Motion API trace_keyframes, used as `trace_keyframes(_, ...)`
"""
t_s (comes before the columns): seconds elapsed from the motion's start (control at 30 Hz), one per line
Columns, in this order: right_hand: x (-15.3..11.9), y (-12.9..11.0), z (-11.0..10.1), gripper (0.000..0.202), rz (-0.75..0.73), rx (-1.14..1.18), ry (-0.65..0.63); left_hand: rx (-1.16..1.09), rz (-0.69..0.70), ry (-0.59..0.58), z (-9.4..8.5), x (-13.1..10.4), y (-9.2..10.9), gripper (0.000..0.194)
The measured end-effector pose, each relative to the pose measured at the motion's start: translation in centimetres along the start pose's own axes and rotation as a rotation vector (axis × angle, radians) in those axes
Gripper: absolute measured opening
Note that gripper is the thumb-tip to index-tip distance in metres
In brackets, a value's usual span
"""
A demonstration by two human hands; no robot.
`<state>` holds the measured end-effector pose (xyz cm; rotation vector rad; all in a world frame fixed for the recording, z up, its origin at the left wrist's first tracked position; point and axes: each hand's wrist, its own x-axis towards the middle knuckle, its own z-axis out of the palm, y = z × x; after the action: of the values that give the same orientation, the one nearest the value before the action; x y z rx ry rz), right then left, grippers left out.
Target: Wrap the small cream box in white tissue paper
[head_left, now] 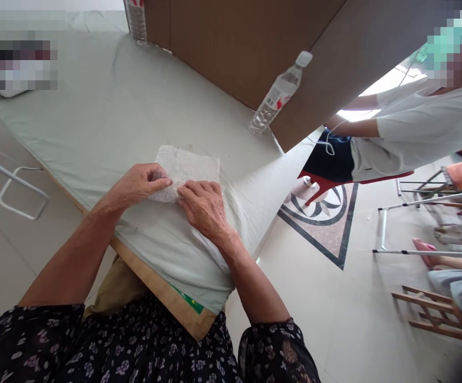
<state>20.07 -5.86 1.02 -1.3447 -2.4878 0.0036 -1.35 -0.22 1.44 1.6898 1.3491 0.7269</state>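
A small whitish, crinkled sheet point(191, 164), thin like tissue or fine mesh, lies on the pale green cloth point(79, 101) that covers the table. My left hand point(137, 183) pinches the sheet's near left part between thumb and fingers, where it looks folded or bunched. On its near right part rests my right hand point(207, 207), fingers bent and pressed together, with the fingertips gripping the sheet close to the left hand. The right thumb is mostly hidden.
Beyond the hands a large brown cardboard panel point(223, 48) stands on the table. A clear plastic bottle point(273, 101) leans against it; another bottle point(137, 21) stands farther left. A person in a white shirt point(406, 122) sits at the right. Metal frames and a wooden stool point(426, 308) occupy the floor.
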Motion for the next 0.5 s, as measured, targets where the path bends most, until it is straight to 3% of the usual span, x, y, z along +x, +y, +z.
trace_keyframes(0.17, 0.5, -0.2, -0.1, 0.025, -0.015, -0.085, -0.042, 0.156, -0.145, 0.116, -0.5, -0.5, 0.3, 0.024)
trace_keyframes(0.33, 0.8, 0.0, 0.1, 0.026, -0.041, -0.121, -0.039, 0.394, -0.194, 0.144, 0.1, -0.7, 0.3, 0.021)
trace_keyframes(0.5, 0.9, 0.2, 0.1, 0.027, -0.069, -0.146, -0.019, 0.554, -0.331, 0.229, -0.5, -1.5, 0.6, 0.041)
